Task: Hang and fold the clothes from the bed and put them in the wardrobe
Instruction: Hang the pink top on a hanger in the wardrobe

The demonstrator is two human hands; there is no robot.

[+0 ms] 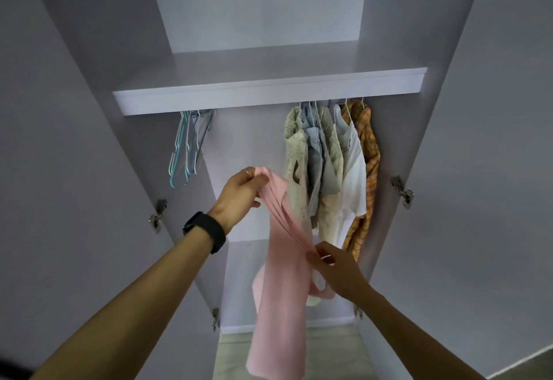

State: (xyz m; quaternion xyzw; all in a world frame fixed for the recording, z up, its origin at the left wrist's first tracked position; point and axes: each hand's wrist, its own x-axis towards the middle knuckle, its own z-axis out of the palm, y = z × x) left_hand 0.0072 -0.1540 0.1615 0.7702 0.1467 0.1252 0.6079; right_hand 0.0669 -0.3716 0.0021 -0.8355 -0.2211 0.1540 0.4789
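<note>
Pink top could slip
Left hand grips it, right hand pinches; loosen either and it drops.

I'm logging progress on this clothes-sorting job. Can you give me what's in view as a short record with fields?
place: open pale lilac wardrobe with a white shelf
held item: pale pink fabric garment, hanging down in front of the wardrobe
left grip: holds the garment's upper end
right grip: pinches it lower down
already hung: several garments at the right, outermost an orange checked shirt
spare: bunch of blue and white empty hangers at the left
left wrist: black band
</note>
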